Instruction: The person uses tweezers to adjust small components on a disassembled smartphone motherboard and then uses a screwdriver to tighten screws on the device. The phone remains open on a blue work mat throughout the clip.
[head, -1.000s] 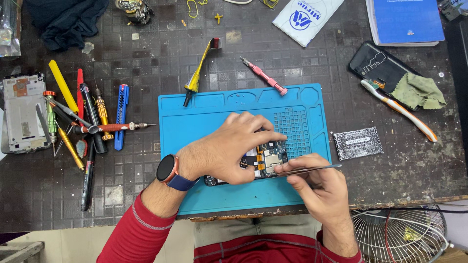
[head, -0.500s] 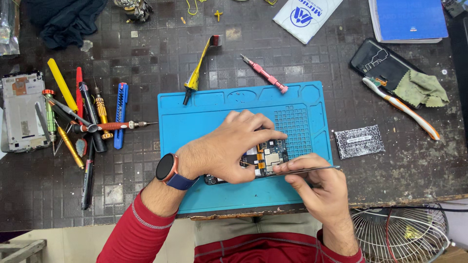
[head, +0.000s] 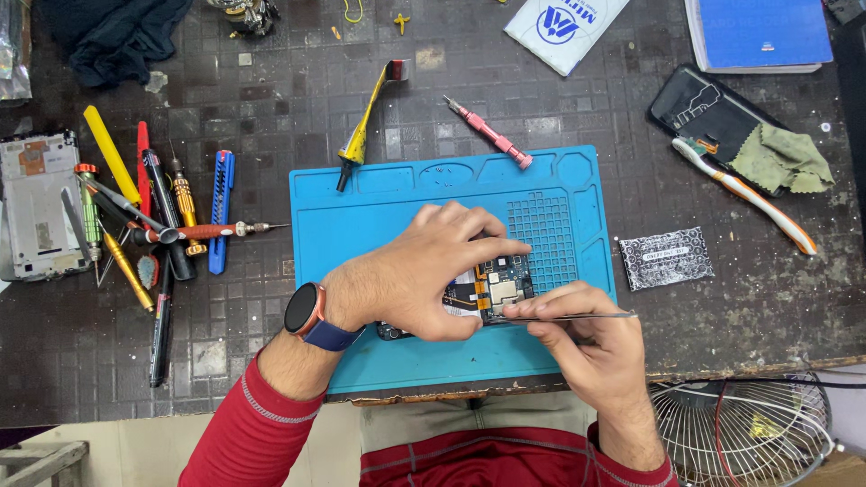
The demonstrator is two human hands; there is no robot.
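While the left hand (head: 410, 275) lay curled over an opened phone (head: 492, 289) on the blue mat (head: 361, 216), its fingers (head: 487, 236) pressed down on it, the right hand (head: 586, 347) pinched metal tweezers (head: 577, 316) between thumb and fingers, tips touching the circuit board just beneath the left fingertips.

My left hand (head: 415, 280) is bare, and just behind it a round dark smartwatch with a coppery rim and a navy blue strap (head: 307, 314) circles the wrist. My right hand (head: 586, 347) is bare too, with no ring or band. Both forearms come out of the pushed-up red knit sleeves with pale-stitched ribbed cuffs (head: 248, 424) of my top.
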